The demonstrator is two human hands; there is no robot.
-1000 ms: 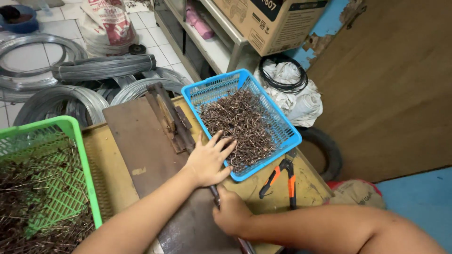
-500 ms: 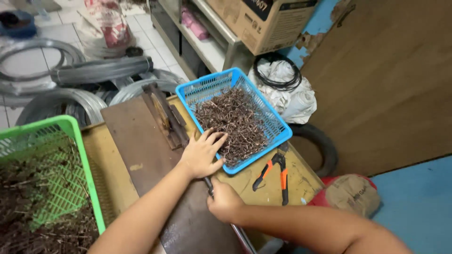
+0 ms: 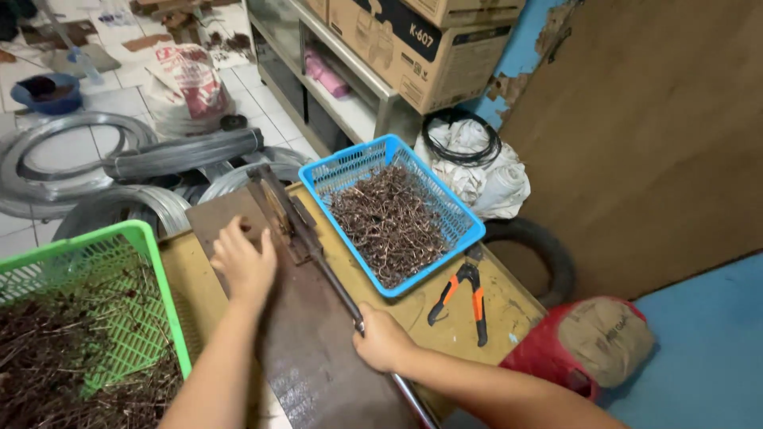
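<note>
At the frame's centre, the right hand (image 3: 383,338) is clamped around a long metal lever (image 3: 338,290) lying over a rusty metal plate (image 3: 310,349). The left hand (image 3: 244,264) rests flat on that plate, fingers together, left of the lever's hinge. A blue basket (image 3: 469,230) of bent wire pieces sits just right; orange-handled pliers (image 3: 463,295) lie below it. A green basket (image 3: 163,286) fills the lower left, wire coils (image 3: 71,159) behind.

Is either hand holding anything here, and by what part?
The right hand grips the long metal lever bar of the bench tool partway along its shaft. The left hand holds nothing, resting flat on the dark metal plate.
</note>
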